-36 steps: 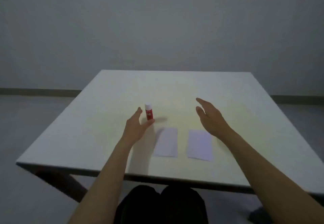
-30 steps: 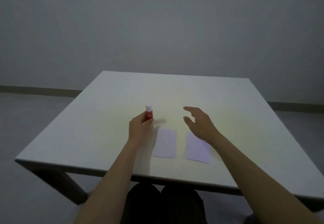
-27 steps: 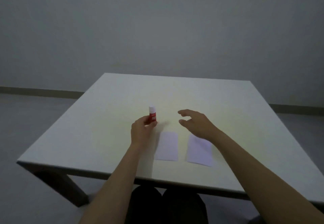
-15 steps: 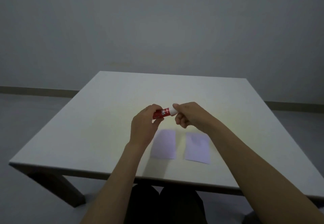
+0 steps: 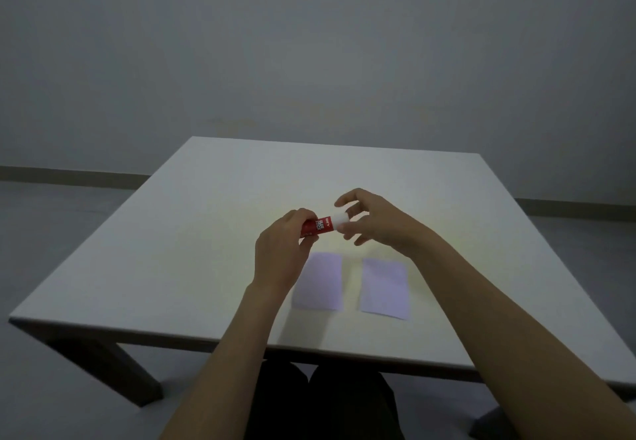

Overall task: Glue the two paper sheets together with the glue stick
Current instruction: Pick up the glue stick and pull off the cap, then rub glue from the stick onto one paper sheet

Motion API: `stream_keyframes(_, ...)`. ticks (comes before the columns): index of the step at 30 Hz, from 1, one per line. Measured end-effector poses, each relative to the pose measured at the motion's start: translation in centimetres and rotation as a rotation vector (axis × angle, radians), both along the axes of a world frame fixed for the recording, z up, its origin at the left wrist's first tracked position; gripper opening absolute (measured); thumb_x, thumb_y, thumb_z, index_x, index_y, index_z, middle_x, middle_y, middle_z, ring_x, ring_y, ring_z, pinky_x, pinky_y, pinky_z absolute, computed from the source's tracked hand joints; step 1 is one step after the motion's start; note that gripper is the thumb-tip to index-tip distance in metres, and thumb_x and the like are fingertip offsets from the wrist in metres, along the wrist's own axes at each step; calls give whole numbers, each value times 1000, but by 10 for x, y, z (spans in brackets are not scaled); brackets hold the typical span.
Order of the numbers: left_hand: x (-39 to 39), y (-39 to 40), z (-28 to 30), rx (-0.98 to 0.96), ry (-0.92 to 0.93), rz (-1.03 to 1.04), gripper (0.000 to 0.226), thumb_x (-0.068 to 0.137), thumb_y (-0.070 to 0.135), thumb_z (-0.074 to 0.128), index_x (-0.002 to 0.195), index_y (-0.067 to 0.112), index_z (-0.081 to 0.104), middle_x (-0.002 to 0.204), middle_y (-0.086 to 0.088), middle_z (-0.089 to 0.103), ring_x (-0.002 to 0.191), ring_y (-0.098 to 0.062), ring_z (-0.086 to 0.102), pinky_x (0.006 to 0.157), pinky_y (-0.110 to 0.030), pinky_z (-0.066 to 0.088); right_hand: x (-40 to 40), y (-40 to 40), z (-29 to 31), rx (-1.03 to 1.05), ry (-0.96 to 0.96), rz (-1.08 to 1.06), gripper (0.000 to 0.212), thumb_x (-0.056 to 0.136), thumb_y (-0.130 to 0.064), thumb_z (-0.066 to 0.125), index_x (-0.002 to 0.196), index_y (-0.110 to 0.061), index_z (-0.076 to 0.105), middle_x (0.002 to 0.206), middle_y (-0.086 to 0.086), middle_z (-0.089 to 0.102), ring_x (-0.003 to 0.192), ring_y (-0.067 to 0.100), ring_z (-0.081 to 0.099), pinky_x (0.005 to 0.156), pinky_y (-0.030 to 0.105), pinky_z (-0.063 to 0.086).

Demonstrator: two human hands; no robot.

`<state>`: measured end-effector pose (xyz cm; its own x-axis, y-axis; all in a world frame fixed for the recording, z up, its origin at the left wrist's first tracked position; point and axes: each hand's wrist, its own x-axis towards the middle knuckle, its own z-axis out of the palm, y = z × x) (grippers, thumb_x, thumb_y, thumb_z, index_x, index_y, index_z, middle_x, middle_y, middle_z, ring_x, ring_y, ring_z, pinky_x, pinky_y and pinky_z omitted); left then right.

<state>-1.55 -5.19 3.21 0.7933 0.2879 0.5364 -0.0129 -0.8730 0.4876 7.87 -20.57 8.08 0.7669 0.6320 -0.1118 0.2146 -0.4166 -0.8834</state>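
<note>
Glue stick (image 5: 322, 225) — short cylinder, glossy red body with white lettering and a white cap (image 5: 340, 218) — held nearly level in the air above the table (image 5: 179, 253), cap end pointing right and slightly up. Left hand (image 5: 280, 258) wraps the red lower end, fingers curled and pressed tight round the tube, thumb on the near side. Right hand (image 5: 373, 221) is at the cap: thumb and a fingertip pinch the white cap, index arched above it, remaining fingers loosely spread and curled beneath. Whether the cap is loosened cannot be told.

Just below the glue stick, nearer the person, two paper sheets lie flat on the table — left sheet (image 5: 321, 283) and right sheet (image 5: 384, 287), both pale lilac, thin, matte, upright rectangles, side by side with a narrow strip of tabletop between, not touching. Left wrist covers the left sheet's left edge.

Table is square-ish, smooth matte off-white top with a thin edge, dark legs under it. Bare forearms reach in from the near edge; dark trousers (image 5: 323, 401) show under the table. Behind the table, a plain grey wall (image 5: 309, 43) with a dark baseboard strip, and a grey floor.
</note>
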Motion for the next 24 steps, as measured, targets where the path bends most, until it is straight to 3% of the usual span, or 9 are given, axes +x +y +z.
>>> stream_keyframes(2, 0, -1, -1, -1, 8, -3, 23, 78, 14, 70, 100, 18, 64, 95, 5, 71, 79, -16, 64, 64, -20, 37, -1, 3, 0, -46, 53, -64, 42, 82, -45, 64, 108, -14, 54, 94, 7, 65, 65, 20, 68, 52, 24, 52)
stream_keyframes(4, 2, -1, -3, -12, 35, -1, 24, 78, 16, 70, 100, 19, 62, 95, 7, 70, 79, -16, 63, 64, -20, 35, -1, 5, -3, -87, 111, -139, 48, 86, -53, 53, 96, -6, 61, 76, 9, 68, 54, 19, 67, 46, 23, 51)
stream_keyframes(8, 6, 0, -8, -100, 178, 17, 38, 80, 25, 68, 117, 26, 58, 104, 8, 70, 89, -19, 65, 68, -25, 39, 7, -2, -12, 80, 95, -142, 16, 89, -19, 60, 95, -4, 64, 71, 9, 67, 54, 16, 65, 47, 21, 53)
stream_keyframes(10, 5, 0, -11, -255, 248, 14, 41, 84, 27, 64, 124, 27, 55, 107, 4, 70, 92, -20, 67, 76, -30, 45, 16, -12, -17, 156, 51, -234, 16, 85, -10, 63, 100, -4, 64, 76, 9, 67, 55, 17, 64, 49, 22, 53)
stream_keyframes(13, 2, -2, -14, -823, 234, -35, 33, 87, 17, 61, 120, 13, 56, 107, -9, 71, 93, -23, 68, 85, -37, 53, 34, -34, -37, -141, -218, -413, 21, 84, -13, 62, 104, -7, 65, 92, 14, 71, 75, 28, 66, 70, 33, 54)
stream_keyframes(16, -4, -9, -17, -1276, 139, -124, 18, 86, 4, 60, 103, 2, 58, 108, -21, 69, 101, -28, 67, 82, -29, 58, 40, -59, -61, -497, -397, -439, 29, 87, -18, 55, 115, -11, 57, 106, 17, 68, 104, 33, 60, 85, 37, 46)
stream_keyframes(20, -9, -17, -19, -1434, 21, -98, 8, 81, 8, 68, 89, 7, 68, 105, -19, 69, 96, -25, 69, 72, -23, 58, 44, -68, -77, -535, -463, -405, 19, 87, -15, 50, 102, -8, 59, 100, 18, 64, 96, 36, 59, 75, 37, 45)
stream_keyframes(22, -10, -19, -20, -1442, 2, -64, 12, 78, 13, 72, 91, 11, 72, 105, -13, 72, 99, -22, 69, 82, -26, 56, 44, -70, -78, -604, -477, -338, 25, 87, -16, 51, 110, -10, 56, 108, 18, 58, 103, 37, 56, 80, 39, 46)
stream_keyframes(24, -10, -22, -21, -1440, -16, -50, 14, 77, 16, 75, 90, 16, 73, 105, -9, 73, 101, -20, 69, 91, -29, 51, 39, -70, -75, -673, -593, -287, 45, 86, -22, 59, 129, -12, 48, 124, 18, 51, 114, 36, 50, 92, 42, 44)
